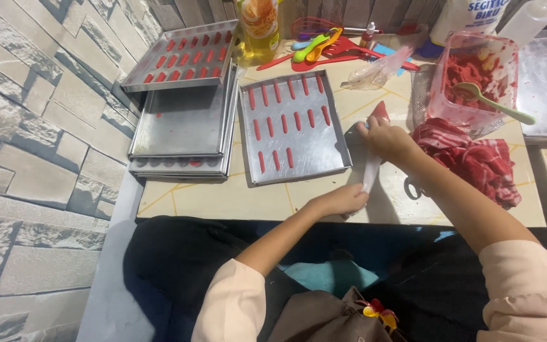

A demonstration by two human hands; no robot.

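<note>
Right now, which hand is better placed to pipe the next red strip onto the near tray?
Probably the right hand: it grips the piping bag near its red-filled upper end, close to the near tray of red strips. The left hand holds the bag's lower white end, nearer the table edge.

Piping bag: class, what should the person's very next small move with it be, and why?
Probably squeeze the red dough down toward the tip. The right hand grips the piping bag near its red-filled top, the left hand pinches its flattened, pale lower end, and the baking tray has unfilled room.
</note>
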